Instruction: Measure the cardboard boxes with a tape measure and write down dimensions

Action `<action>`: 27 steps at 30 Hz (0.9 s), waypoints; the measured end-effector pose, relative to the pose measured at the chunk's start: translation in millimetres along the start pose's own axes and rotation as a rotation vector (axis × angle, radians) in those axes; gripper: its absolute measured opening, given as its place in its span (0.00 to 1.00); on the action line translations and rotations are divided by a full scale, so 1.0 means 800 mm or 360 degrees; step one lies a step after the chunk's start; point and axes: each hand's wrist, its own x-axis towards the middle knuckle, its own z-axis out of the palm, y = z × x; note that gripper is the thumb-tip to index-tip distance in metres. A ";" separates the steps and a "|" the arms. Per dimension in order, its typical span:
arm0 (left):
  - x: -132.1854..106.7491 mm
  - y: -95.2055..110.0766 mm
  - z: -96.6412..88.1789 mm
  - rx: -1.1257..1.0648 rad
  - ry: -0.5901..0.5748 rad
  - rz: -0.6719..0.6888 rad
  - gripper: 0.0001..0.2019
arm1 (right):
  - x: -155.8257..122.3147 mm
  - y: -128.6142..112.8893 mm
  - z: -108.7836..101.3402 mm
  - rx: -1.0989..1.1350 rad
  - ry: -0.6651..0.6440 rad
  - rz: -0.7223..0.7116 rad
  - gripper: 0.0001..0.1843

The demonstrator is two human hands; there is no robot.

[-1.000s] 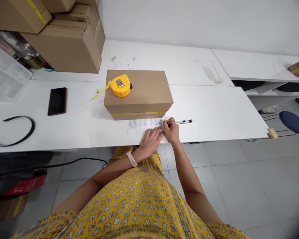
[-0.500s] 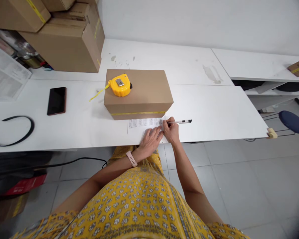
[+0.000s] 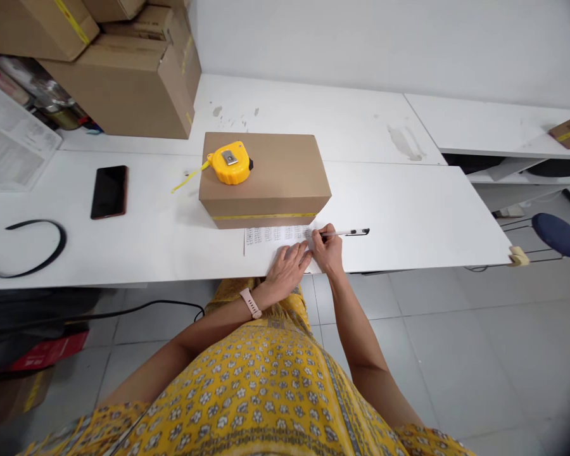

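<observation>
My right hand is closed round a white pen with a dark end, held over the right part of a sheet of paper. Several columns of small dark writing cover the sheet. My left hand lies flat on the paper's lower edge with its fingers stretched out, close beside the right one. Just behind the paper stands a closed brown cardboard box with a yellow strip along its front. A yellow tape measure rests on the box top. The pen's tip is hidden by my fingers.
A dark phone and a black curved band lie on the white table to the left. Stacked cardboard boxes rise at the back left. A blue stool stands beyond the table's right end.
My right hand and the pen have shifted very slightly to the right over the paper. My left hand stays flat in the same place.
</observation>
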 end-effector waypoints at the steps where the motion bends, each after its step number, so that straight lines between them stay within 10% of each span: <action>1: 0.000 0.000 0.000 -0.0009 0.0004 -0.0001 0.27 | 0.000 0.000 0.000 -0.0010 0.0000 -0.0001 0.12; 27: 0.001 0.000 -0.002 -0.0014 -0.0040 -0.0012 0.27 | 0.003 0.006 -0.002 -0.0017 -0.0019 0.0002 0.12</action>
